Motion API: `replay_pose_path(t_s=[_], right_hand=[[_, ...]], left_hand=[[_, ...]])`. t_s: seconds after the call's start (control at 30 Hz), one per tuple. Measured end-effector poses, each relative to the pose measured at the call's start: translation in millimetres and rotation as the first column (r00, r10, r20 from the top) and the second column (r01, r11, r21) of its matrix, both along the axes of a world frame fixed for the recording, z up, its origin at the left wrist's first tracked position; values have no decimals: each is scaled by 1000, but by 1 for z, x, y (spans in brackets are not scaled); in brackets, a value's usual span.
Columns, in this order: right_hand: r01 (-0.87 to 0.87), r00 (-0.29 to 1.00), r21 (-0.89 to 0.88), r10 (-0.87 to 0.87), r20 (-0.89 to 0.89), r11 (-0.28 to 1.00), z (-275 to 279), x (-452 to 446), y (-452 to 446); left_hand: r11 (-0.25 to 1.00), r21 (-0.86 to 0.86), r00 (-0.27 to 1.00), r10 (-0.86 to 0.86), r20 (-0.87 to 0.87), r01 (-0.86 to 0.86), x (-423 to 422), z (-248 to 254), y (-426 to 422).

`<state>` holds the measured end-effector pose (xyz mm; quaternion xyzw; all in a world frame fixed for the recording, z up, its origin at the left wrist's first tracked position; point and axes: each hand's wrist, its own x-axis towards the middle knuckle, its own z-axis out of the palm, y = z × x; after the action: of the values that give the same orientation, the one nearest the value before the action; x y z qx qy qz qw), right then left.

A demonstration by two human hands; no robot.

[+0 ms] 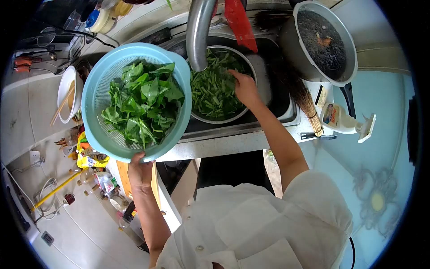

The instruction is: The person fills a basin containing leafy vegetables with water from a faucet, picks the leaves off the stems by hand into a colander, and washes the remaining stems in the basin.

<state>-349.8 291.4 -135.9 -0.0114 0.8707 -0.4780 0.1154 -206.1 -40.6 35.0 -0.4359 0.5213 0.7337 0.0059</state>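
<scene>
My left hand (pixel 141 170) grips the near rim of a light-blue plastic colander (pixel 93 121), held tilted at the sink's left side. Loose leafy greens (pixel 143 101) lie in the colander. In the sink stands a round metal basin (pixel 215 120) with cut green stems and leaves (pixel 212 92) in it. My right hand (pixel 245 88) reaches over the basin's right rim, its fingertips at the greens. One finger points left; the others are mostly hidden, so I cannot see whether they hold any. The metal faucet (pixel 199 36) hangs over the basin's left part.
A pressure-cooker-like pot (pixel 295 42) with dark contents stands right of the sink. A straw brush (pixel 304 98) and a spray bottle (pixel 342 119) lie nearby. A white bowl (pixel 65 92) with chopsticks is left of the colander. A red plastic piece (pixel 239 22) hangs behind the sink.
</scene>
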Motion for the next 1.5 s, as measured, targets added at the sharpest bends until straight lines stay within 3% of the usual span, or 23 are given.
replay_pose_path(t_s=[0.03, 0.07, 0.17, 0.23, 0.27, 0.33, 0.37, 0.43, 0.57, 0.63, 0.7, 0.73, 0.8, 0.83, 0.9, 0.97, 1.07, 1.17, 1.23, 1.27, 1.33, 1.43, 1.5], right_hand=[[72, 997, 84, -69, -39, 994, 2, 5, 1], [66, 997, 84, -63, -37, 994, 2, 8, -2], [286, 944, 10, -280, -172, 958, -11, 19, -12], [210, 971, 358, -152, -183, 910, -30, 23, -18], [209, 971, 359, -150, -185, 910, -37, 24, -24], [-128, 988, 575, 54, 145, 808, -50, 25, -38], [-128, 988, 577, 52, 147, 807, -58, 19, -39], [-84, 995, 112, 77, 64, 990, -54, 3, -39], [147, 976, -55, -154, -156, 988, -15, -12, -23], [174, 958, -6, -170, -232, 985, -20, -11, -17], [91, 978, 254, -38, -204, 963, -31, -8, -13], [89, 978, 252, -36, -206, 964, -14, -10, -14], [181, 836, 275, -1, -549, 944, 20, 1, -19], [177, 842, 275, 0, -540, 945, 22, 9, -22], [-11, 885, 394, 192, -424, 919, 27, 12, -21], [-74, 913, 421, 231, -336, 904, -9, 19, -29], [18, 935, 400, 127, -332, 916, -39, 29, -48], [126, 985, 574, -31, -172, 809, -48, 29, -58], [-91, 983, 433, 11, 184, 897, -51, 16, -58], [-91, 983, 432, 11, 185, 897, -52, 9, -54], [120, 937, -49, -97, 335, 992, -27, -2, -39], [155, 960, -94, -128, 249, 983, -6, -4, -24], [198, 943, -174, -138, 303, 965, 5, -4, -18]], left_hand=[[1000, 9, 1000, 5, 0, -5, 0, 0, 0], [1000, 9, 1000, 11, 2, -11, 1, 0, -1], [1000, 19, 1000, 1, 8, -1, 4, 1, -2], [1000, 24, 1000, 4, 8, -4, 3, 3, 2], [1000, 25, 1000, 5, 6, -5, 3, 2, 2], [999, 50, 1000, -1, -3, 1, 5, 2, 2], [999, 52, 1000, -2, -2, 2, 4, 2, 1], [999, 46, 1000, -21, 5, 20, 4, 2, 0], [999, 39, 1000, -21, 11, 20, 5, -1, -4], [999, 40, 1000, -24, 4, 24, 5, -1, -4], [998, 48, 1000, -28, 9, 27, 4, 0, -3], [998, 53, 1000, -29, 12, 28, 2, 0, -3], [999, 33, 1000, -17, -1, 17, 1, 2, -1], [1000, 18, 1000, -17, -18, 18, 2, 4, -1], [999, 32, 1000, -13, -14, 13, 3, 2, -3], [999, 45, 1000, -4, -4, 4, 2, 2, -2], [997, 58, 999, -40, -22, 41, 1, 4, 1], [999, 47, 1000, -15, -5, 16, 1, 2, 1], [998, 56, 999, -32, -11, 33, 0, 4, 1], [998, 55, 999, -33, -10, 34, -1, 3, 0], [998, 45, 999, -31, -13, 32, 1, 2, -1], [995, 84, 998, -47, -33, 50, 1, 2, 1], [995, 89, 998, -51, -28, 54, 1, 2, 1]])
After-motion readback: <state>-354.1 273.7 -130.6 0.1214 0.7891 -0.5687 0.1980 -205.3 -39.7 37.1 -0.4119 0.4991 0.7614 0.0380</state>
